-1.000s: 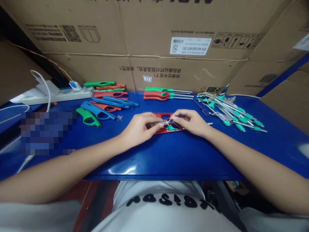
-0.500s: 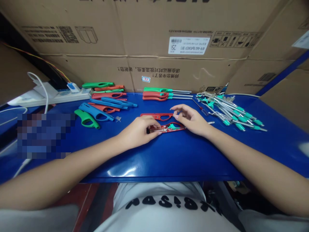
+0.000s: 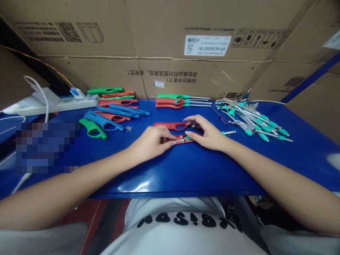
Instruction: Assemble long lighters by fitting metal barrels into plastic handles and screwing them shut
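An opened red long-nosed lighter (image 3: 183,140) lies on the table, its half shell holding a clear piece, white wire and a green part. Its metal tube (image 3: 230,132) sticks out to the right. My left hand (image 3: 156,140) is closed on the lighter's left end, thumb and fingers pinching there and hiding part of it. Over its right part is my right hand (image 3: 205,132), thumb down on the lighter and fingers apart from the thumb, curved above. Just behind lies the matching red half shell (image 3: 168,125), its right end close to my right fingertips.
Blue, red and green shells (image 3: 103,121) are heaped left, beside small screws (image 3: 128,129). Assembled lighters (image 3: 170,103) lie at the back. Metal tubes with green parts (image 3: 255,120) and a screwdriver (image 3: 222,118) lie right. A cardboard wall (image 3: 159,53) and power strip (image 3: 53,108) stand behind.
My right thumb has come down and left onto the lighter, while its fingers moved slightly left. The left hand still holds the left end. The view has shifted slightly.
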{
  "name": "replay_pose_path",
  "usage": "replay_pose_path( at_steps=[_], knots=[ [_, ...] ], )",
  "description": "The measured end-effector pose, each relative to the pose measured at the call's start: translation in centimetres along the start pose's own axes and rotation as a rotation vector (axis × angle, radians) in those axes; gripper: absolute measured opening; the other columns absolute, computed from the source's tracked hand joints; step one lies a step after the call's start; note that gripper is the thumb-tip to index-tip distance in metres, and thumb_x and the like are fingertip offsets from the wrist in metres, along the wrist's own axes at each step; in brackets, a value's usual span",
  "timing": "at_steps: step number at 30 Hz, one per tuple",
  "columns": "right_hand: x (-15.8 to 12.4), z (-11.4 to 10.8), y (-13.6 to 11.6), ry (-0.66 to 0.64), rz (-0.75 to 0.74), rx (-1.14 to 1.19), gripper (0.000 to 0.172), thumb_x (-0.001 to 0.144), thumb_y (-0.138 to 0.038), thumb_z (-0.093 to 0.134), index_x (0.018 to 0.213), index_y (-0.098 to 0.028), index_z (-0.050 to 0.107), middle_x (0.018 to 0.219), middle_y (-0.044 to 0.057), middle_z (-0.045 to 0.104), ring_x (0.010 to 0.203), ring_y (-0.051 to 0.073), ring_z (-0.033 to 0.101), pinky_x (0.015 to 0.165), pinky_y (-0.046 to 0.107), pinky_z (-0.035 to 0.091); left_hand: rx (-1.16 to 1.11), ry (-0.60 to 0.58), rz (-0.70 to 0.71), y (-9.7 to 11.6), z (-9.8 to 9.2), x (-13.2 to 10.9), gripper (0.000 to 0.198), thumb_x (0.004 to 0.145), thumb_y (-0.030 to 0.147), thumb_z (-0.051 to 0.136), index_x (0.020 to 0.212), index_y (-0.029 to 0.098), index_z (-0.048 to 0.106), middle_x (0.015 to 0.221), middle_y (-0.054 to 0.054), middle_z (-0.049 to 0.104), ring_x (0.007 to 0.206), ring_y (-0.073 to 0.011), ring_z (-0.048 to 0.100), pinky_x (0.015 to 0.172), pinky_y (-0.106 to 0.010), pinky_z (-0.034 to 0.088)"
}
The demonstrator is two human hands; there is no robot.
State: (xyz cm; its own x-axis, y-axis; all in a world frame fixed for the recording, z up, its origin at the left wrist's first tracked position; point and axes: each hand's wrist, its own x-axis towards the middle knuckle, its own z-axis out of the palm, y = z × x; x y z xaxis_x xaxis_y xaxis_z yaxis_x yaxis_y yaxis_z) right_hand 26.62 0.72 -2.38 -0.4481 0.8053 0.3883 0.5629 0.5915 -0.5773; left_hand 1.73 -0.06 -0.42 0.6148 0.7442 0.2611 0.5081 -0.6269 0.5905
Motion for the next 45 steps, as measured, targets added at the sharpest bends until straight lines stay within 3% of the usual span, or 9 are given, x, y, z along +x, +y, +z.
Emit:
replay_pose_path(
  at_steps=[8,18,25,34,42,45],
  knots=[
    [0.0,0.3,-0.1,-0.045,-0.004,-0.183,0.044,0.091,-0.043,0.064,0.129,-0.022,0.054,0.126,0.013,0.062,0.114,0.031,0.058,0.096,0.048,0.046,-0.011,-0.042,0.061,-0.1,-0.2,0.2,0.018,0.093,0.028,0.067,0.101,0.018,0.080,0.090,-0.006,0.074,0.076,-0.0155,0.067,0.071,-0.025,0.048],
    [0.1,0.4,0.0,-0.029,-0.003,-0.141,0.048,0.086,-0.039,0.070,0.128,-0.023,0.054,0.127,0.012,0.062,0.112,0.029,0.059,0.096,0.048,0.047,-0.067,-0.073,0.021,-0.8,-0.2,0.4,0.015,0.088,0.025,0.074,0.099,0.018,0.081,0.082,-0.004,0.073,0.069,-0.0144,0.065,0.064,-0.024,0.046],
    [0.0,0.4,-0.1,-0.028,0.017,-0.130,0.047,0.085,-0.036,0.071,0.127,-0.023,0.054,0.125,0.011,0.062,0.111,0.028,0.060,0.096,0.049,0.048,-0.128,-0.115,0.014,-1.0,-0.5,0.6,0.015,0.091,0.025,0.070,0.099,0.019,0.082,0.084,-0.004,0.074,0.074,-0.0142,0.067,0.067,-0.023,0.048],
    [0.0,0.3,0.0,-0.030,-0.022,-0.110,0.047,0.086,-0.037,0.073,0.128,-0.025,0.055,0.126,0.009,0.062,0.111,0.028,0.059,0.097,0.048,0.048,-0.027,-0.016,0.036,-0.5,0.1,0.2,0.015,0.087,0.023,0.075,0.099,0.018,0.081,0.078,-0.002,0.071,0.064,-0.0117,0.060,0.059,-0.022,0.043],
    [0.0,0.4,0.1,-0.024,-0.056,-0.096,0.047,0.084,-0.034,0.075,0.127,-0.024,0.057,0.124,0.010,0.062,0.110,0.027,0.059,0.094,0.047,0.050,-0.009,-0.055,0.051,-0.3,-0.4,0.5,0.015,0.092,0.027,0.070,0.092,0.017,0.081,0.082,-0.004,0.073,0.070,-0.0131,0.065,0.066,-0.023,0.046],
    [0.3,0.2,-0.1,0.026,-0.106,-0.042,0.035,0.089,-0.031,0.071,0.121,-0.023,0.061,0.117,0.010,0.063,0.105,0.024,0.060,0.089,0.042,0.051,0.011,-0.071,0.032,-0.4,-0.6,0.6,0.015,0.092,0.027,0.070,0.091,0.017,0.081,0.082,-0.004,0.074,0.071,-0.0143,0.066,0.066,-0.024,0.047]
  ],
)
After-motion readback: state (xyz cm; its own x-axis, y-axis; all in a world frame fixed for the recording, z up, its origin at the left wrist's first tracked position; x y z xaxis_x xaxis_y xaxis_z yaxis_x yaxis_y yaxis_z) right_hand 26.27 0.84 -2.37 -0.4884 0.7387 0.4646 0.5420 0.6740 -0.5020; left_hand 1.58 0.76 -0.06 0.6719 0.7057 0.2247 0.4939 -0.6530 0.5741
